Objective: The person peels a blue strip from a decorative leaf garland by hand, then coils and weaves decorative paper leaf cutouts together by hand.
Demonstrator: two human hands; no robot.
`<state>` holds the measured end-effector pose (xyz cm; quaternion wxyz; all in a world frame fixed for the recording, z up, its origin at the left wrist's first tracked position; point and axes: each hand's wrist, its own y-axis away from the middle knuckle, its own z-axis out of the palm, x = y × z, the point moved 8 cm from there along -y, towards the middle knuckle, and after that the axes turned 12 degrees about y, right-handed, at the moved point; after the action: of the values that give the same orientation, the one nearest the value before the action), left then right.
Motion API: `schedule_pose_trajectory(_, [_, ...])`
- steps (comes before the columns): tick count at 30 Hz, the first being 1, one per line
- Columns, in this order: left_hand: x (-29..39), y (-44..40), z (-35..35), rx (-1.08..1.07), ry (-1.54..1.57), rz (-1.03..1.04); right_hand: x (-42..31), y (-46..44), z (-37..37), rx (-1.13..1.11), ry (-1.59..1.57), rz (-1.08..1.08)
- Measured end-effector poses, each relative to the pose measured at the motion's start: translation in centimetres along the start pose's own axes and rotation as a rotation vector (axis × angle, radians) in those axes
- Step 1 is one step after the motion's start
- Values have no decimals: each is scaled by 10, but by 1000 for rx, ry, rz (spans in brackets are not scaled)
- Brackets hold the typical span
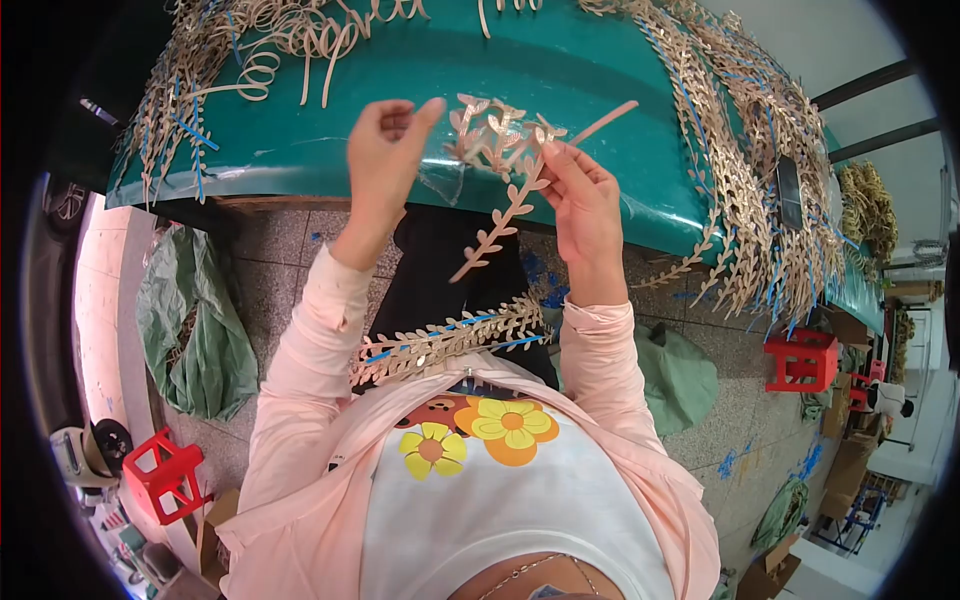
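Observation:
My right hand [583, 205] pinches a gold-beige leaf strip [497, 228] between thumb and fingers. One leafy length hangs down to the left below the hand, and a plain flat end [608, 122] sticks out to the upper right. The rest of the strip forms a loose coil of leaves [490, 130] left of the fingertips, above the green table [570, 60]. Just left of this coil is my left hand [385, 160], its fingers curled and its thumb held apart, with nothing visible in it. Across my lap lies a bundle of leaf strips [450, 338] with blue ties.
Leaf strips [185, 90] and curled plain bands [300, 50] lie at the table's left. More leaf strips [720, 120] drape over its right end, with a dark phone-like object [790, 195] on them. Red stools [165, 475] and green sacks [195, 320] stand on the floor.

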<state>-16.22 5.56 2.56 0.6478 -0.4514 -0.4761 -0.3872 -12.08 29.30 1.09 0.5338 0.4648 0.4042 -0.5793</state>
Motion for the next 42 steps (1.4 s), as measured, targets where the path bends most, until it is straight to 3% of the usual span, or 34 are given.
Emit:
schedule_pose_trajectory(2, [-2, 13, -7, -16, 63, -5, 1, -1, 2, -13, -47, 37])
schedule_pose_trajectory(5, [-17, 52, 34, -368, 332, -373, 1, 1, 13, -70, -86, 56])
schedule_pose_trajectory(7, [-8, 62, 42, -325, 407, -171, 2, 2, 21, -75, -83, 59])
schedule_pose_trajectory(11, [-17, 70, 50, -302, 428, -324, 5, 1, 21, -28, -77, 64])
schedule_pose_trajectory(15, [-24, 69, 55, -351, 491, -326, 8, 0, 16, -13, -69, 89])
schedule_pose_trajectory(18, [-15, 72, 57, -355, 528, -264, 7, 1, 15, -1, -70, 113])
schedule_pose_trajectory(24, [-18, 65, 55, -444, 244, -171, 23, 0, 10, -9, -149, 274])
schedule_pose_trajectory(26, [-21, 68, 60, -482, 435, -310, 27, -2, 9, -27, -190, 299])
schedule_pose_trajectory(29, [-21, 69, 62, -465, 445, -355, 30, -3, 9, -47, -189, 334])
schedule_pose_trajectory(32, [-20, 64, 60, -408, 441, -363, 23, -2, 17, -94, -203, 281])
schedule_pose_trajectory(35, [-21, 50, 52, -315, 507, -376, -5, 10, 8, 154, 222, -89])
schedule_pose_trajectory(38, [-14, 43, 49, -254, 485, -377, 7, 22, 21, -16, 216, -103])
schedule_pose_trajectory(42, [-22, 40, 47, -201, 468, -448, 5, 30, 21, 69, 279, -148])
